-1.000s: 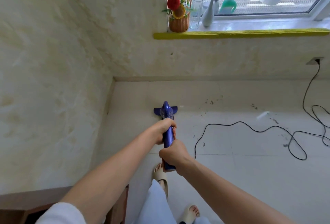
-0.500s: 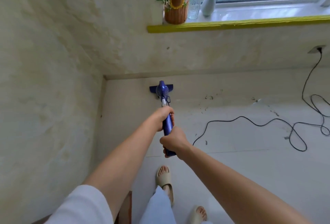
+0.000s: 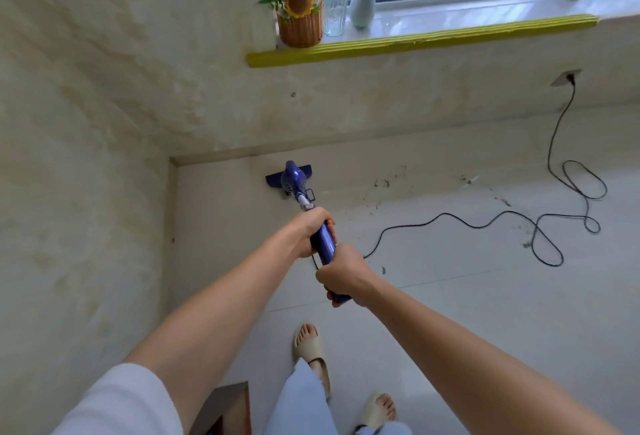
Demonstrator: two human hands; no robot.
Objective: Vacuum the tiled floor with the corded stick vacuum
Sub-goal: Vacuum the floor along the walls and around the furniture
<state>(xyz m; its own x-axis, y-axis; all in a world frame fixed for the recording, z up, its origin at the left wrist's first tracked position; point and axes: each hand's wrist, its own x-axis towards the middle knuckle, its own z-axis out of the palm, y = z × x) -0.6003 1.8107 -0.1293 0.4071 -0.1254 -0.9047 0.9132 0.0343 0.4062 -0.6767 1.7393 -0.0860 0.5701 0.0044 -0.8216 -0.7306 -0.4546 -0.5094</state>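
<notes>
- The left hand (image 3: 309, 232) is gripping the blue stick vacuum (image 3: 325, 244) with fingers wrapped fully round the upper shaft.
- The right hand (image 3: 341, 273) is clenching the handle end of the same shaft, just behind the left hand and nearer the person's body.
- The vacuum head (image 3: 288, 178) is lying ahead of both hands on the tiled floor (image 3: 450, 296), near the base of the far wall.
- The black power cord (image 3: 485, 223) is trailing from beside the right hand out to that hand's right, looping on the floor and rising to a wall socket (image 3: 566, 78).
- Dark debris (image 3: 382, 183) is lying ahead and right of the hands.
</notes>
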